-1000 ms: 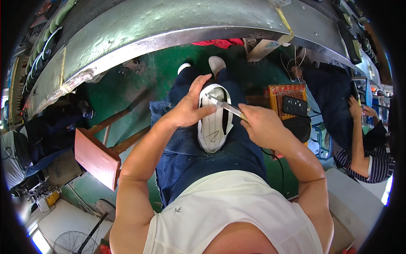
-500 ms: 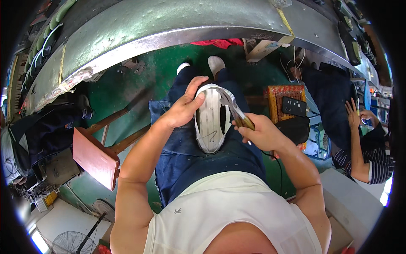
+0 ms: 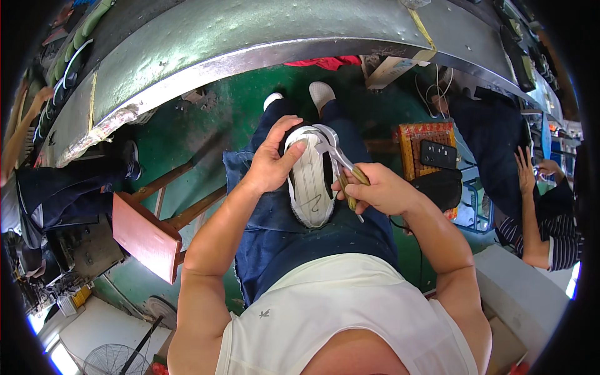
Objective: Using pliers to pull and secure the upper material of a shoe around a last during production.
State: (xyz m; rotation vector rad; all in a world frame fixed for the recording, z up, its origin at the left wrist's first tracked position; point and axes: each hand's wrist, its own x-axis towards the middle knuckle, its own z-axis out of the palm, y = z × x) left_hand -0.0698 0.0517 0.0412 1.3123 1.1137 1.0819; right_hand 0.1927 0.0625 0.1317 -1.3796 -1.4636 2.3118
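Note:
Sole-side up on my lap lies a shoe upper [image 3: 310,181], with a pale, seamed bottom and a wavy dark line at the end nearer me. My left hand [image 3: 274,159] is closed around its far left edge, thumb on the bottom and fingers down the outer side. In my right hand [image 3: 378,187] are metal pincers [image 3: 331,142] with yellowish handle grips, their handles spread apart. The pincers' head is at the upper's far right edge; whether it touches the material I cannot make out. A thin rod tip pokes out below the right hand.
A metal-topped bench [image 3: 231,47] curves across the far side. To the left is a stool with a pinkish seat [image 3: 147,234]; to the right, a beaded seat [image 3: 415,134] carries a black phone-like device [image 3: 437,154]. Co-workers sit at both sides. A fan [image 3: 115,362] stands at lower left.
The pincers' handles have spread and their head has turned at the upper's far right edge. My left hand keeps its hold. A co-worker's arm now shows at the far left.

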